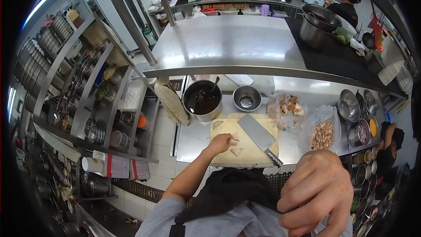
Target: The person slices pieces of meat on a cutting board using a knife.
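On the yellowish cutting board (223, 154), my left hand (222, 143) pinches a small piece of pale meat (235, 139). Another small piece (237, 152) lies just below it. A cleaver (257, 132) rests flat across the right part of the board, its dark handle over the front right corner. My right hand (316, 193) is raised close to the camera, right of the board, with its fingers curled; whatever its fingertips may hold is hidden. Right of the board are a plastic bag of larger meat pieces (289, 108) and a bag of chopped meat (323, 135).
Behind the board stand a pot of dark liquid (202, 101) and a metal bowl (247, 98). A steel shelf (228, 44) spans above the counter. Bowls (349, 105) stand at the right. One person (345, 6) is at the back right, another (391, 142) at the right edge.
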The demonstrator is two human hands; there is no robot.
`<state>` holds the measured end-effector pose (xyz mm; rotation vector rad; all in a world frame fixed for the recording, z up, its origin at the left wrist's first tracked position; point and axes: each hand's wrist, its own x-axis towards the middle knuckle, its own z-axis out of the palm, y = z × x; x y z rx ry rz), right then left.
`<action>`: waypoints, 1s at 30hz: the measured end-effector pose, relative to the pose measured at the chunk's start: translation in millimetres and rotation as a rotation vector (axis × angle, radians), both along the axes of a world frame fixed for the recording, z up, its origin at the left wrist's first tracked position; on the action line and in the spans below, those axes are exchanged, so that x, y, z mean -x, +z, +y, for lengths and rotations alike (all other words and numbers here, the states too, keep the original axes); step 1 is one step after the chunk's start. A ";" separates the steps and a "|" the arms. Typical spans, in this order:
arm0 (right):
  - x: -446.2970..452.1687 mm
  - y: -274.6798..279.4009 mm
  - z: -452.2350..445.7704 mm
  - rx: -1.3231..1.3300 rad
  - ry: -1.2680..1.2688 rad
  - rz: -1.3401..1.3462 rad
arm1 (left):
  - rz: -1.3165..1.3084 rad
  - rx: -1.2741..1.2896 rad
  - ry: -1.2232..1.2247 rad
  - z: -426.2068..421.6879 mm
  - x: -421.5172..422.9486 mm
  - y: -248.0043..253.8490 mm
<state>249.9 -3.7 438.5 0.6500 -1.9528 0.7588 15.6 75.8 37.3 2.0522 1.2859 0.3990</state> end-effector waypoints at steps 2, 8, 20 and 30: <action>0.3 2.5 1.7 0.003 -0.119 0.032 | 0.006 0.012 -0.004 10.8 -9.2 0.5; 25.1 7.2 -8.0 -0.145 -0.578 -0.055 | 0.237 0.060 -0.058 42.7 -24.7 -49.8; -45.3 -113.5 -39.8 0.421 -1.445 -0.315 | 0.252 -0.076 -0.117 32.7 -17.6 -13.7; -96.3 -376.3 -35.8 0.531 -1.705 -1.084 | 0.406 -0.167 -0.226 19.3 -43.3 -16.5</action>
